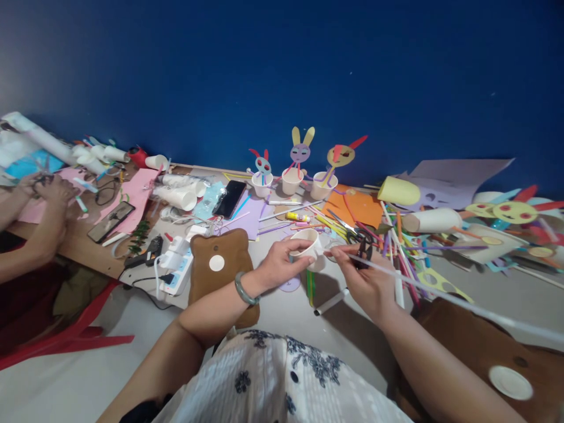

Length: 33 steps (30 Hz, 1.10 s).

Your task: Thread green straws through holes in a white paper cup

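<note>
My left hand (284, 264) is closed round a white paper cup (307, 239), tilted, with its thumb along the near side. Close to the cup, the fingers of my right hand (372, 288) are pinched together on a long thin whitish strip (423, 282), which runs across the hand to the right edge. What the strip is made of I cannot tell. Black-handled scissors (362, 238) lie by the right fingers, partly hidden. On the table below are a purple paper disc (289, 284), green and yellow sticks (311, 288) and a white marker (331, 302).
Three cups with paper rabbit-like figures (300, 154) stand against the blue wall (282, 70). Pipe cleaners, orange paper (352, 205) and more crafts crowd the right. A brown cushion-like pad (224, 264), power strip (178, 273) and phone (229, 198) lie left. Another person's hands (53, 191) are at far left.
</note>
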Motion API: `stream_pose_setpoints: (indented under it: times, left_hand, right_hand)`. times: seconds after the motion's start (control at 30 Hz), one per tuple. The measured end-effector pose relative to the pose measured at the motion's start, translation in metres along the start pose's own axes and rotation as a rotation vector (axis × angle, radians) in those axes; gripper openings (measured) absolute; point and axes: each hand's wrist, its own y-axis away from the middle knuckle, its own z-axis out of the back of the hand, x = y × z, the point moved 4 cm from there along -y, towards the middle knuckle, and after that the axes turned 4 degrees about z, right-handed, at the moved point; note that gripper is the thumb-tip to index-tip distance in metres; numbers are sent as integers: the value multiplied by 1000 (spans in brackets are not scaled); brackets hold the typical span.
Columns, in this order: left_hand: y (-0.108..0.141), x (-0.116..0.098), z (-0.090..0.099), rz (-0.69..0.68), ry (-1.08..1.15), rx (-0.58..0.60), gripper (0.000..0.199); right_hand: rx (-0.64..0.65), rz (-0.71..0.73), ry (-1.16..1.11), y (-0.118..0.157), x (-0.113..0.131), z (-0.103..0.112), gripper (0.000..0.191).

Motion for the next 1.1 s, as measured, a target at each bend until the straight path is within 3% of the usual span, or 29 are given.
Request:
stream_pose_setpoints:
  times: [0.17,0.37,0.53,0.73,0.83,0.93,1.1]
  left_hand:
    - [-1,-1,2,20,35,-14,34]
    - [-1,-3,4,32,82,-6,35]
    - [-1,-1,4,63,85,-12,38]
    - [-3,5,10,138,120,-121,43]
    - [-5,8,13,178,144,-155,41]
    - [-7,11,13,183,189,-143,37]
    - [-10,12,17,69,222,-240,31]
  right_hand:
    - [6,210,112,7,8,1,20]
    - [-39,180,112,6,5,4,18]
    - [13,244,55,9,9,0,18]
    - [-66,3,94,-8,-2,19,31]
    - [42,-53,32,-25,-22,23,32]
    - [259,-105,135,-36,-50,17,28]
    - [445,-105,356,-38,-81,5,32]
